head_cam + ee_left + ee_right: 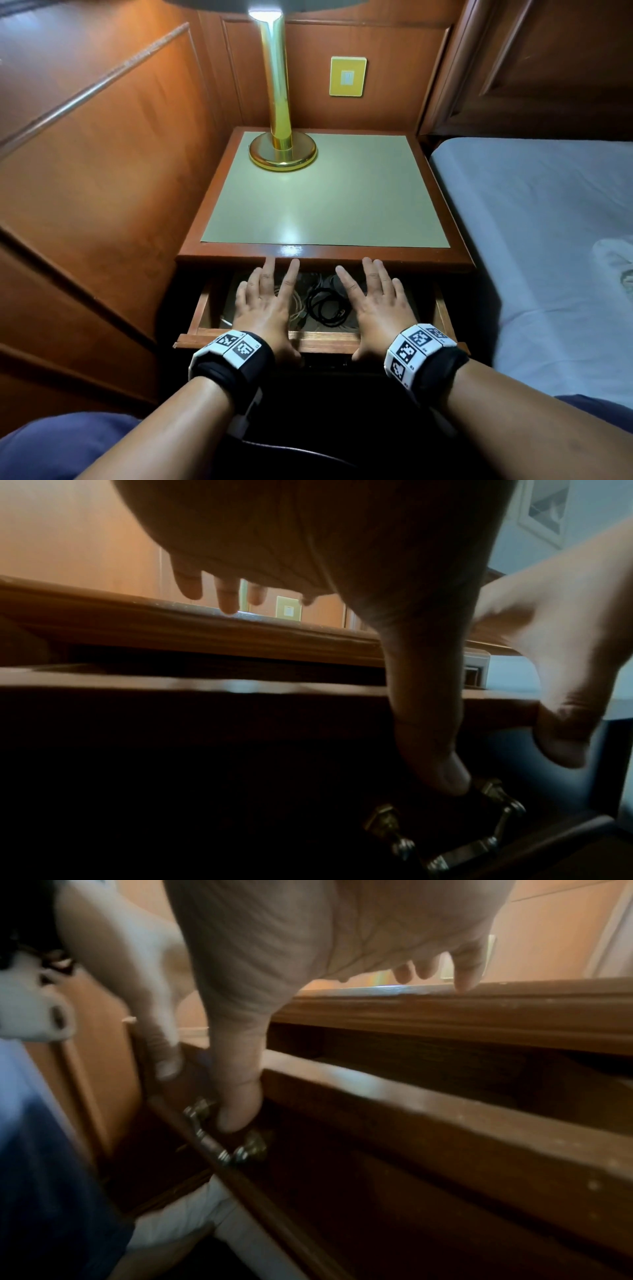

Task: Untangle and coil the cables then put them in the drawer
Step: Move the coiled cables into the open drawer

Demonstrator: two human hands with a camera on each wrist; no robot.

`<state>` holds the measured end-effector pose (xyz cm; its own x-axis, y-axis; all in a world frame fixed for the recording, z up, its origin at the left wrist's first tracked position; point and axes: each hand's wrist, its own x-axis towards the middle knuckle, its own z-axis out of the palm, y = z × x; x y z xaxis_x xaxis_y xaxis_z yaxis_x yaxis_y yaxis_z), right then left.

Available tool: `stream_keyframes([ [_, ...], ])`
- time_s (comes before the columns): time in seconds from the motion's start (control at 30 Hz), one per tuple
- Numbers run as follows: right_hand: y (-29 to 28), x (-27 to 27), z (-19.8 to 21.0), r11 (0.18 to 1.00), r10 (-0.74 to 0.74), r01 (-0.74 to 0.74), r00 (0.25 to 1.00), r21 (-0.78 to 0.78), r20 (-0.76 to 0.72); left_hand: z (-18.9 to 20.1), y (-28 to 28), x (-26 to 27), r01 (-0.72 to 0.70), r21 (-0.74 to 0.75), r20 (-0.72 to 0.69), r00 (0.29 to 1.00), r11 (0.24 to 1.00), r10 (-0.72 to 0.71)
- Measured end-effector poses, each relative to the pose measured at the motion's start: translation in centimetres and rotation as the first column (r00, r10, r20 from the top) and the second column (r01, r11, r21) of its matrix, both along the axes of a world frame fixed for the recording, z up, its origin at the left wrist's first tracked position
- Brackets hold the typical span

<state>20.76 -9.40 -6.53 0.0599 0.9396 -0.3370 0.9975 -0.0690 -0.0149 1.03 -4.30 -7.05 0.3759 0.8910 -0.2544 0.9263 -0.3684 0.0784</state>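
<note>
Bed (548, 240) sits right of the nightstand (325, 253), lamp (281, 150) glowing at the nightstand's back left corner. Below the nightstand top, the drawer (322, 339) stands partly open. Inside it, cables: a black coil (323, 306) in the middle, a pale bundle (296, 305) just left of it. Left hand (265, 305) hovers flat over the drawer, fingers straight and spread, thumb down on the drawer front by the brass handle (445, 840). Right hand (378, 303) mirrors it, fingers spread, thumb hooked at the handle too. Neither hand grips a cable.
</note>
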Motion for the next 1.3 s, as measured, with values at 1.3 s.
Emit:
stream_keyframes([
  [1.3,3.5,-0.1,0.4,0.988,-0.100,0.084,0.988,0.132,0.114,1.4,4.0,1.5,0.101,0.139,-0.112,0.990,0.985,-0.086],
])
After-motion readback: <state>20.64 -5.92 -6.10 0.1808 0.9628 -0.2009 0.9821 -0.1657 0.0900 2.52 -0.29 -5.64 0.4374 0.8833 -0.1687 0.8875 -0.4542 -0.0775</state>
